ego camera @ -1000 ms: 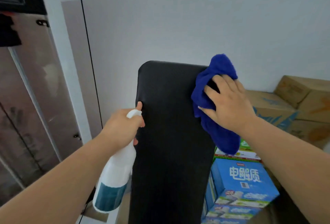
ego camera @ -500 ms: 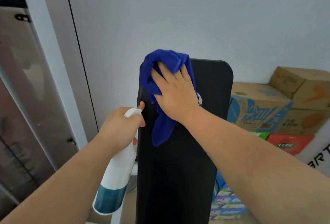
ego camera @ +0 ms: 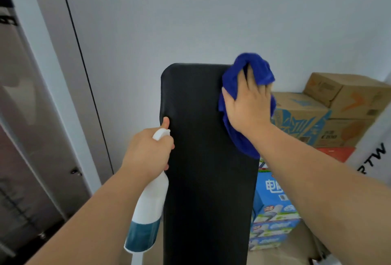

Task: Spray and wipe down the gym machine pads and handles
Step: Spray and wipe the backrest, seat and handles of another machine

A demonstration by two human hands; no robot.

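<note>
Pressing the blue cloth point(ego camera: 257, 68) against the black pad's point(ego camera: 207, 169) top right corner, my right hand point(ego camera: 247, 104) has its fingers dug into the folds. The pad's long axis runs down toward me, most of it below that grip. My left hand point(ego camera: 148, 152), at the pad's left edge, grips the spray bottle point(ego camera: 148, 212). One pad, one cloth, one bottle.
</note>
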